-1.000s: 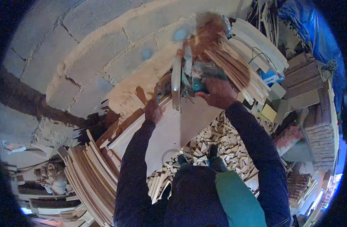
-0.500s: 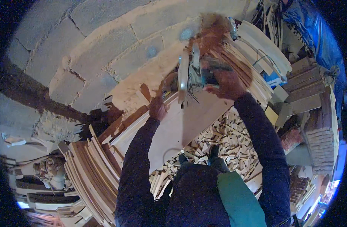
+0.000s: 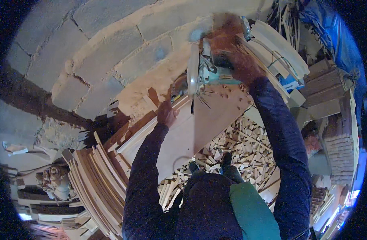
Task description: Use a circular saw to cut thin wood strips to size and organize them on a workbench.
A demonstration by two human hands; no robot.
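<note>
A pale board (image 3: 159,148) lies slanting before me. My left hand (image 3: 166,112) is closed on its far left edge, beside long wooden strips. At the board's far end stand a pale upright piece (image 3: 194,66) and a pale-teal metal object (image 3: 219,79), possibly a machine, with thin loose sticks and cord-like bits around them. My right hand (image 3: 247,68) is at that end, motion-blurred, over a dark object (image 3: 222,61); whether it grips it is unclear. Small bits (image 3: 235,94) lie on the board below it.
Block wall (image 3: 107,52) behind; curved wooden strips (image 3: 91,176) at lower left; strips and panels (image 3: 279,48) at upper right beside blue tarp (image 3: 331,36); stacked wood (image 3: 319,96) at right. Offcuts (image 3: 239,148) cover the floor around my feet (image 3: 227,160).
My right hand has moved up and right, exposing more of the teal object. The view has shifted slightly; my left hand stays on the board's edge.
</note>
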